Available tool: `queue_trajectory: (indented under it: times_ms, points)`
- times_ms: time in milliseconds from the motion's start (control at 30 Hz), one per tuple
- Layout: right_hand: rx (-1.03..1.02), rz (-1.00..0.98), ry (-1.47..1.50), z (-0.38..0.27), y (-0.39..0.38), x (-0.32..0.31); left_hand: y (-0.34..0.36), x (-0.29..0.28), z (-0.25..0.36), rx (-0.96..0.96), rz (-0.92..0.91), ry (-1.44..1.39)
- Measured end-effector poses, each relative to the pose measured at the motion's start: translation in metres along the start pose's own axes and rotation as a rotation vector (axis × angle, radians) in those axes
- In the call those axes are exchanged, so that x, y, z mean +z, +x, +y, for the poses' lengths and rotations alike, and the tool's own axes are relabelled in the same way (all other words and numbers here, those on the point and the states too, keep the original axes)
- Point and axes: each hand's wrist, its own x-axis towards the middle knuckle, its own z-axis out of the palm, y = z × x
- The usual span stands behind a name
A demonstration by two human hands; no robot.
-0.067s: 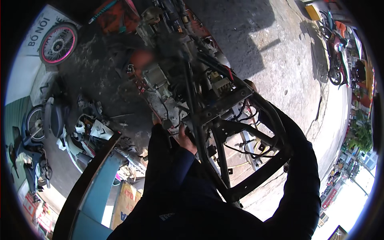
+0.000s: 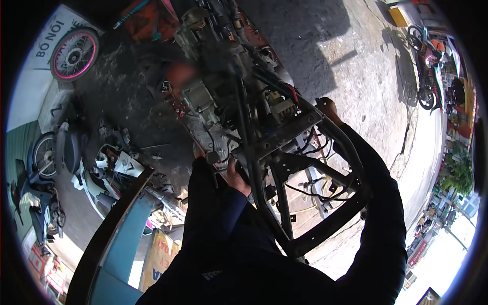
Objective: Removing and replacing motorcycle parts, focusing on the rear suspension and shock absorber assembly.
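A stripped motorcycle with a bare black tubular frame (image 2: 330, 218) stands in front of me. My left hand (image 2: 238, 179) is at the left side of the frame, beside the metal engine parts; its thumb shows, but the other fingers are hidden. On the frame's right side, my right hand (image 2: 330, 111) is just outside the rail, with curled fingers. Something dark shows at its fingertips, too small to name. Between the rails lie black cables (image 2: 310, 195) and a crossbar with holes (image 2: 290, 134). The engine casing (image 2: 199, 97) sits further ahead.
A blue-sided table with a dark edge (image 2: 119, 218) stands at my near left. Beyond it are a white scooter body (image 2: 127, 165), a dark parked motorbike (image 2: 48, 195) and a pink-rimmed wheel (image 2: 74, 55). Another motorbike (image 2: 431, 71) is parked far right, in sunlight.
My right hand has come out from behind the frame rail, moving outward to the right, and shows more fully. My left hand stays in place.
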Motion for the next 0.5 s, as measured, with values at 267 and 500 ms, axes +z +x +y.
queue_trajectory:
  times_ms: [267,500]
  points:
    - [0.290,-0.023,0.191,-0.023,0.011,-0.060,-0.020,0.023,-0.002,0.076,0.001,0.074]
    - [0.339,0.047,0.308,-0.034,0.006,-0.049,-0.013,-0.014,-0.016,0.039,-0.164,0.017]
